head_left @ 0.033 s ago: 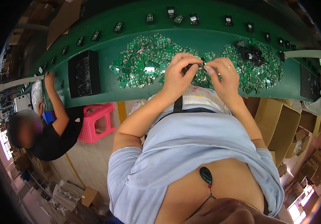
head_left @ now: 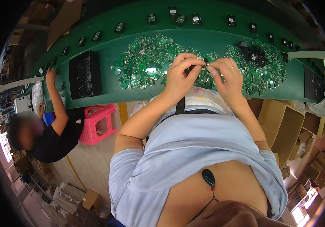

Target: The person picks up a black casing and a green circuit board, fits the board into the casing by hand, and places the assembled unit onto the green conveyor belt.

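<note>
My left hand point(head_left: 182, 73) and my right hand point(head_left: 227, 78) meet at their fingertips above the bench, both closed in a pinch. Between them a small black part point(head_left: 206, 60) with a pale spot shows; its exact kind is too small to make out. A dark piece also shows in the curl of my left fingers, mostly hidden. Left of my hands spreads a heap of small green circuit boards point(head_left: 141, 56). Another heap of circuit boards point(head_left: 272, 70) lies to the right, with several black housings point(head_left: 256, 56) on top of it.
Black housings with boards point(head_left: 119, 27) stand in a spaced row along the green belt point(head_left: 211, 11) behind. A black bin point(head_left: 85, 75) sits on the left, near a co-worker's arm point(head_left: 58, 109). Below are a pink stool point(head_left: 98, 125) and an open cardboard box point(head_left: 281, 125).
The co-worker's hand at the left has shifted slightly farther away. My own two hands stay in nearly the same place, still pinched together.
</note>
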The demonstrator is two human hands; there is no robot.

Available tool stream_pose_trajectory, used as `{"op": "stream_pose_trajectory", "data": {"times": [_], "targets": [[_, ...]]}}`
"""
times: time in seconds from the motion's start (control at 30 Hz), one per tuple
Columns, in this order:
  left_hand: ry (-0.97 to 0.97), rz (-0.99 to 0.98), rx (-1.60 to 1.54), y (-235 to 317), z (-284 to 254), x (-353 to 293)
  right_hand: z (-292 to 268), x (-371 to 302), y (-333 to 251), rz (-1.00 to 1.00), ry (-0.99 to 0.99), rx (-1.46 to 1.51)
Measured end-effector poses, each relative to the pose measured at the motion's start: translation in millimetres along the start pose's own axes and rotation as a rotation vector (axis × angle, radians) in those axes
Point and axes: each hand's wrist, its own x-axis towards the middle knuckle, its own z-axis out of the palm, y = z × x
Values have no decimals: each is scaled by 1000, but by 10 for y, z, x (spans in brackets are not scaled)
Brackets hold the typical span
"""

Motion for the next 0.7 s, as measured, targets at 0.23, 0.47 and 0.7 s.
{"op": "stream_pose_trajectory", "data": {"times": [0.23,0.47,0.7], "targets": [[-10,102,46,96,-3,2,-98,94,-62,-149,-102,-195],[-54,30,-69,29,-21,26,2,-36,-4,341,-153,477],[-49,-185,-286,130,-45,1,41,-55,-12,421,-58,596]]}}
